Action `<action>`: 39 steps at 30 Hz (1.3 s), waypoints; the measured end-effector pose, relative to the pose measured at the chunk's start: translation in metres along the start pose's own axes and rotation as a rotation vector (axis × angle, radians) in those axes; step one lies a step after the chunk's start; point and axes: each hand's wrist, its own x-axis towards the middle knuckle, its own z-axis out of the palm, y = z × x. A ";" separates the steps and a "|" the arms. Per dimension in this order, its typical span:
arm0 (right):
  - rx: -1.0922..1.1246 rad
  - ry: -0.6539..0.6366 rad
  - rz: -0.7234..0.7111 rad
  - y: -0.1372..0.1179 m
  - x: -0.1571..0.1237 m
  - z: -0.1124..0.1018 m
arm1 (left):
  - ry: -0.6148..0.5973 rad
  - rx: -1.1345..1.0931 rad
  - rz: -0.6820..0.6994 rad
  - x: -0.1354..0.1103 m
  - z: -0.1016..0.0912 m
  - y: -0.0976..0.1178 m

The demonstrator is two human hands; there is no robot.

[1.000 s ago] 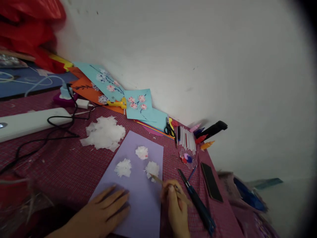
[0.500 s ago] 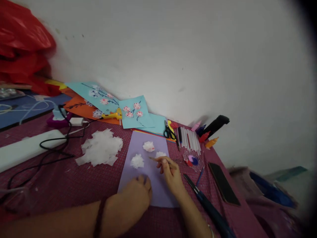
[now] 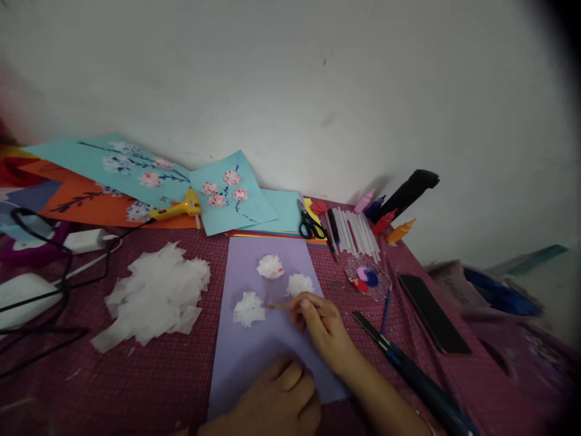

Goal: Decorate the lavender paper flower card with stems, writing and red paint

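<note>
A sheet of purple paper (image 3: 267,345) lies on the table with three white tissue-paper flowers on it. The top flower (image 3: 270,266) has red marks at its edge. My right hand (image 3: 320,324) pinches a thin wooden stick (image 3: 278,307), its dark tip close beside the left flower (image 3: 249,309). The right flower (image 3: 299,284) sits just above my right fingers. My left hand (image 3: 284,396) rests with curled fingers on the lower part of the sheet; its palm side is hidden and nothing shows in it.
Tissue pieces (image 3: 157,297) lie left of the sheet. Behind are a yellow glue gun (image 3: 179,209), flower-decorated blue cards (image 3: 236,206) and scissors (image 3: 310,225). At right are glue sticks (image 3: 358,233), a paint palette (image 3: 367,278), a blue-handled tool (image 3: 417,375) and a phone (image 3: 433,312).
The camera view has shifted closer. My left hand has moved right and nearer on the sheet. The stick's tip has come closer to the left flower, still in my right hand.
</note>
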 end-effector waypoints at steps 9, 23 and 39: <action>0.139 0.249 0.075 -0.010 -0.009 -0.019 | -0.019 -0.125 -0.060 0.004 -0.011 -0.005; 0.497 0.594 0.145 -0.004 0.006 -0.044 | -0.184 -0.147 -0.022 0.005 -0.024 -0.007; 0.075 0.521 0.001 0.026 0.018 -0.058 | -0.103 -0.387 -0.139 0.010 -0.056 -0.012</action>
